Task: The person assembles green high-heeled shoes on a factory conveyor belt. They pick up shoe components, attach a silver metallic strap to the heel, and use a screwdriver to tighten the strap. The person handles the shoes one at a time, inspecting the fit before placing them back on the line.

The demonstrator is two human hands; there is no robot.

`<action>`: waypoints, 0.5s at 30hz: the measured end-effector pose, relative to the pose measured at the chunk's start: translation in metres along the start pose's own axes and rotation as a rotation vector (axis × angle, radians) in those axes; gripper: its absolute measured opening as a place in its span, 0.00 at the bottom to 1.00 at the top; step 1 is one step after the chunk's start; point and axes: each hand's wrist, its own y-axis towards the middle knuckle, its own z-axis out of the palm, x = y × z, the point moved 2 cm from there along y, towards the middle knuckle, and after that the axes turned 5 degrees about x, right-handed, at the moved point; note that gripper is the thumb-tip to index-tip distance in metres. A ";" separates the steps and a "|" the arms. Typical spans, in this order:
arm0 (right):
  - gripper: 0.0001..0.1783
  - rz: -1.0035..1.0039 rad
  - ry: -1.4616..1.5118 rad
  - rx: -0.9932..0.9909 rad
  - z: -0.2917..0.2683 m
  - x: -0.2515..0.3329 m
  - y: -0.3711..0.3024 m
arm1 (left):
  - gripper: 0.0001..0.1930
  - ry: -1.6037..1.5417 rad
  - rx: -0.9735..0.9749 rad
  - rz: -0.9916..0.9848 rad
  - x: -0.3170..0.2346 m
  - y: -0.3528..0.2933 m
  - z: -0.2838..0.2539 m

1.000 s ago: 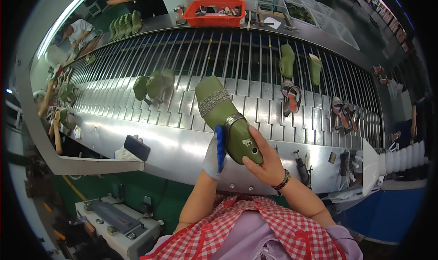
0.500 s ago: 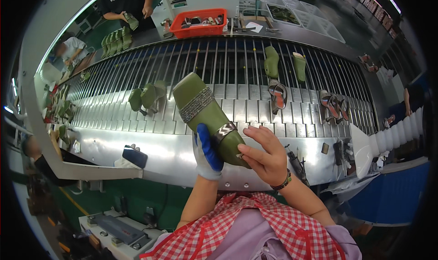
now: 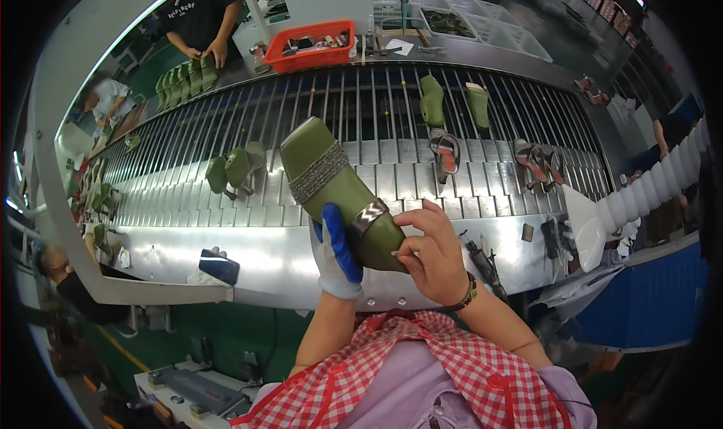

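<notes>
My left hand (image 3: 337, 252), in a grey and blue glove, is closed round a green shoe last (image 3: 354, 195) from its left side. The last is tilted, its square toe away from me. A glittery strap (image 3: 320, 174) crosses the front part and a shiny metallic strap (image 3: 369, 222) lies further back. My bare right hand (image 3: 437, 256) is at the heel end, thumb and index finger pinched together. A tiny pale bit shows at those fingertips, too small to name.
A slatted metal conveyor (image 3: 339, 192) carries green lasts (image 3: 431, 101) and strappy sandals (image 3: 444, 154). Behind it stands a red basket (image 3: 312, 60). A phone (image 3: 219, 266) lies near left, a white hose nozzle (image 3: 587, 229) juts in at right. A co-worker (image 3: 199, 15) handles lasts at far left.
My right thumb and index finger have closed into a pinch by the heel. The co-worker's hands have lowered a last to the row. The whole view has shifted slightly.
</notes>
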 end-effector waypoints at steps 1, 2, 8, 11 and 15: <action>0.12 -0.008 0.017 0.005 0.000 0.001 -0.002 | 0.25 0.009 -0.002 -0.005 0.000 0.001 0.000; 0.12 -0.015 0.034 0.011 0.000 0.002 -0.004 | 0.24 -0.035 0.012 -0.024 0.001 0.003 0.000; 0.13 0.012 0.020 -0.045 -0.005 0.000 0.006 | 0.25 -0.072 0.010 -0.032 -0.003 0.009 -0.003; 0.13 -0.009 -0.041 -0.004 -0.003 0.000 0.009 | 0.25 -0.014 0.002 0.008 -0.004 0.010 -0.004; 0.13 -0.003 -0.088 0.001 0.005 -0.001 0.010 | 0.26 0.002 0.024 0.019 -0.002 0.012 -0.016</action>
